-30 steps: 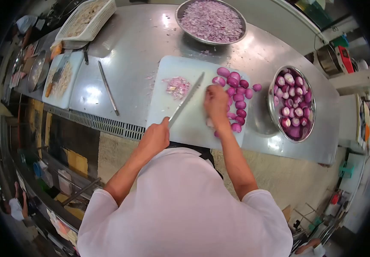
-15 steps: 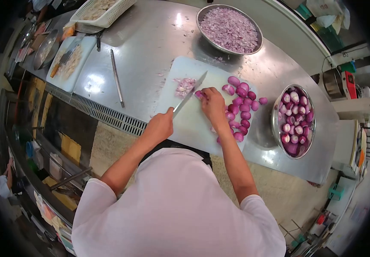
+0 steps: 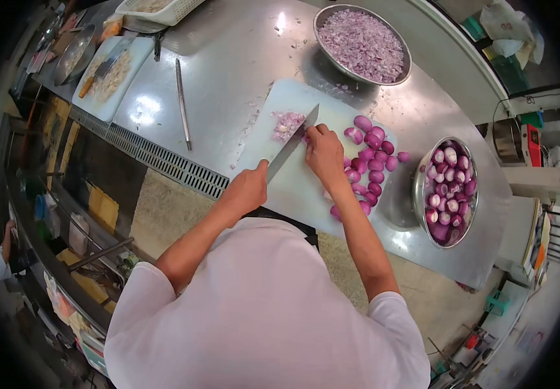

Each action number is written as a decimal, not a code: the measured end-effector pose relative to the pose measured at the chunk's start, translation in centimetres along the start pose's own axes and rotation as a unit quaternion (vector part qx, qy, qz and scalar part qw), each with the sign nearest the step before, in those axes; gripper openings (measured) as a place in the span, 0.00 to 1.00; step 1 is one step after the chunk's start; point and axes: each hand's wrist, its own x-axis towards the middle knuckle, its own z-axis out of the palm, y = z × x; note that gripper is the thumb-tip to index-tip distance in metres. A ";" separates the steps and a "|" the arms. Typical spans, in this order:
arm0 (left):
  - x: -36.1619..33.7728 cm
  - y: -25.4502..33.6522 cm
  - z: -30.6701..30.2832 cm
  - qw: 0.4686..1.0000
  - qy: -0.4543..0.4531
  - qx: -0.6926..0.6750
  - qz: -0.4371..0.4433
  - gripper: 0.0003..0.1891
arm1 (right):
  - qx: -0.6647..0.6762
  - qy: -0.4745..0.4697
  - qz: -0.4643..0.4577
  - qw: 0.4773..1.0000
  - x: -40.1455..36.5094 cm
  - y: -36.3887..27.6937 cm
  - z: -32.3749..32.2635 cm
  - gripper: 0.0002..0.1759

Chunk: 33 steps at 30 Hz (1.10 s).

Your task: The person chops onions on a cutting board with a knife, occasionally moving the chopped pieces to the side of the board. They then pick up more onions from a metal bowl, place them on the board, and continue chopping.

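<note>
My left hand (image 3: 245,192) is wrapped round the handle of a kitchen knife (image 3: 291,146), its blade slanting up and to the right over the white cutting board (image 3: 286,188). Right beside the blade, my right hand (image 3: 325,154) has its fingers closed on a small red onion, mostly hidden behind the fingers and blade. Chopped onion (image 3: 286,124) lies in a small heap on the board, left of the blade. Several whole peeled red onions (image 3: 376,164) are bunched along the board's right side, close to my right hand.
A metal bowl of chopped onion (image 3: 363,44) stands at the back. To the right is a steel bowl of peeled onions (image 3: 447,188). A metal rod (image 3: 183,104) lies on the steel table, left of the board. Farther left, another board (image 3: 136,61) carries a cleaver (image 3: 102,69).
The knife blade has come closer to my right hand and now covers most of the onion in its fingers. The whole view has shifted slightly.
</note>
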 end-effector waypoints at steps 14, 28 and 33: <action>0.8 0.5 -1.0 0.999 -0.044 0.010 -0.017 0.16 | 0.010 0.042 -0.021 0.999 -0.3 0.4 0.1 0.09; 0.2 1.5 -1.3 0.999 -0.043 0.011 -0.014 0.11 | 0.027 0.056 0.001 0.998 -0.8 0.5 0.4 0.09; 0.1 0.9 -0.3 1.000 -0.015 0.001 0.009 0.10 | 0.033 0.071 0.008 0.997 -1.0 0.6 0.7 0.09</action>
